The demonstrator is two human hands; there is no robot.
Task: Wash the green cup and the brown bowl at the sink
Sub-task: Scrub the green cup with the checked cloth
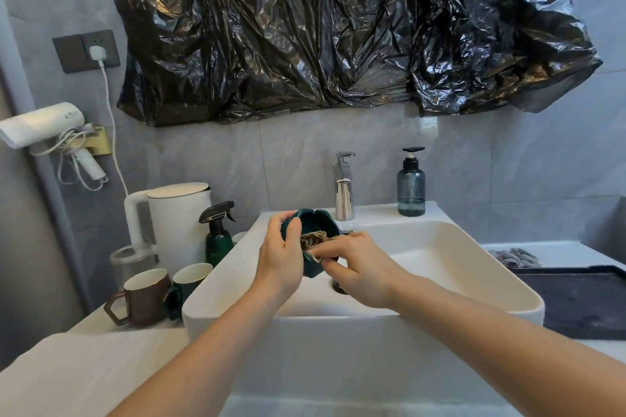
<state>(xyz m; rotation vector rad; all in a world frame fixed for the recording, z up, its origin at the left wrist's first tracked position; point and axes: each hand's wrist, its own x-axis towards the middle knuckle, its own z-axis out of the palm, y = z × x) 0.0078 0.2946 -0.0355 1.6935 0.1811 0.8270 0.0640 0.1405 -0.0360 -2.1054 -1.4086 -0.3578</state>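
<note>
Scrubbing well, I keep my left hand gripping the dark green faceted ceramic cup over the white sink while my right hand pinches the beige cloth inside.

White kettle, brown mug, blue soap bottle

- Glossy white ceramic sink, smooth.
- Mirror-bright chromed metal tap.
- Crinkled, shiny black plastic sheet on the wall.
- Glazed dark green cup; rough brownish cloth inside.
- Translucent blue-grey soap bottle.
- Matt dark mat.
</note>
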